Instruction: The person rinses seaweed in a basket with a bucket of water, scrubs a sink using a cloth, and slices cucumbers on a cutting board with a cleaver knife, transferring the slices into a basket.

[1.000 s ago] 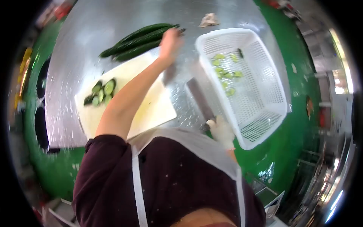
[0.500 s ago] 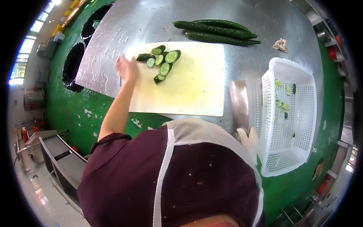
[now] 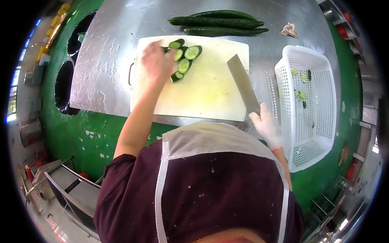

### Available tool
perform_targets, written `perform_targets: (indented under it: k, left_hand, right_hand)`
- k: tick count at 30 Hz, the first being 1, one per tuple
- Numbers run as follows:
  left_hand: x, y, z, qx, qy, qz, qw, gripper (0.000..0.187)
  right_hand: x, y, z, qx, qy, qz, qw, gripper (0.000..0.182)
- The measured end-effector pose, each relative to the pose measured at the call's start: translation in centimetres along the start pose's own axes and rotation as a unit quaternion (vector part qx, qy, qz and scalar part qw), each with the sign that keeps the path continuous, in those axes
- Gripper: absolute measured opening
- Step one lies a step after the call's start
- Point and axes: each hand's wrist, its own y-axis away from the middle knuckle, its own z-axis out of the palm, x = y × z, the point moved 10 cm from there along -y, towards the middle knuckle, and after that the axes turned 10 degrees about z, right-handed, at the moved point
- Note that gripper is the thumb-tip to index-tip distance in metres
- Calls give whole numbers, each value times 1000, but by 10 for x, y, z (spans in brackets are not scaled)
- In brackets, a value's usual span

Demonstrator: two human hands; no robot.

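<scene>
My bare left hand (image 3: 157, 62) is blurred by motion over the left part of the white cutting board (image 3: 210, 97), at the edge of the cut cucumber pieces (image 3: 184, 65). It hides some of the pieces, and whether its fingers grip any cannot be made out. In a white glove, my right hand (image 3: 267, 123) is closed round the handle of a cleaver (image 3: 243, 83). The wide blade slants up and left over the board's right side. Behind the board, three whole cucumbers (image 3: 219, 22) lie side by side on the metal table.
On the right stands a white perforated basket (image 3: 285, 121) with several green scraps inside. A crumpled pale item (image 3: 289, 30) lies behind it. Water wets the left of the metal table (image 3: 101, 73). Two black-lined bins (image 3: 63, 87) stand past the left edge.
My left hand has moved right, from the board's left edge to the cucumber pieces. My right hand has raised the cleaver and brought its blade from beside the board to over it.
</scene>
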Motion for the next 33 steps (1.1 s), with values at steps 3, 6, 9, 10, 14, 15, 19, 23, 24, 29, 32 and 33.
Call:
perform_targets:
  k: [3, 6, 9, 10, 14, 15, 19, 23, 24, 29, 32, 33]
  left_hand:
    - [100, -6, 15, -144, -66, 158, 975, 63]
    - [120, -14, 49, -219, -107, 211, 947, 59]
    - [167, 11, 45, -236, 1, 362, 902, 51]
    - [183, 25, 42, -249, 36, 418, 873, 50]
    - [222, 76, 29, -222, 177, 529, 799, 50]
    - [222, 80, 24, -185, 173, 527, 811, 49]
    - [207, 99, 17, -89, 189, 508, 836, 45]
    - [207, 106, 19, -78, 195, 473, 855, 42]
    - [207, 105, 22, -81, 189, 461, 863, 41]
    - [206, 108, 33, -83, 163, 443, 878, 40]
    - [207, 107, 31, -74, 183, 426, 883, 38]
    - [207, 105, 29, -69, 193, 419, 884, 37]
  right_hand:
    - [5, 8, -7, -5, -3, -22, 1000, 33]
    - [14, 13, -9, -10, -1, 3, 1000, 35]
    - [29, 17, -6, -22, -90, 54, 994, 34]
    - [32, 16, -5, -23, -138, 71, 988, 34]
    - [32, 15, -13, 3, -95, 62, 994, 30]
    - [29, 13, -13, 10, -71, 60, 996, 29]
    - [15, 17, -14, 5, -8, 32, 999, 27]
    - [-14, 33, -30, 28, 78, -24, 996, 27]
    - [-15, 35, -32, 35, 88, -36, 995, 27]
    - [-16, 43, -31, 39, 137, -79, 987, 28]
    - [-17, 42, -31, 11, 141, -62, 988, 23]
    - [-20, 35, -25, -10, 132, -54, 990, 21]
